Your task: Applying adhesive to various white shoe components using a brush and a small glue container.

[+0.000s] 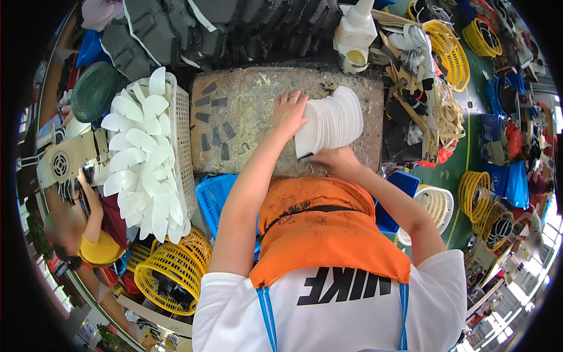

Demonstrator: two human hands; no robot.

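Observation:
A fanned row of thin white curved pieces [334, 120], overlapping like shingles, lies on the worn, stained work board [252, 88]. My left hand [289, 111] rests at the row's left end, fingers stretched out and lying against the nearest piece. Below the row's lower left corner, my right hand [337, 161] is closed, its fingertips slightly blurred. A small dark bit [305, 157] shows by those fingertips; whether they pinch it is unclear. Several small dark grey pieces [216, 136] are scattered on the board's left part.
Left of the board stands a white basket [183, 146] heaped with white curved pieces [143, 149]. Dark grey sheets [246, 35] and a white glue container [355, 35] sit behind. Scraps [431, 111] pile up at right. Yellow baskets [170, 276] stand lower left, near another person [97, 246].

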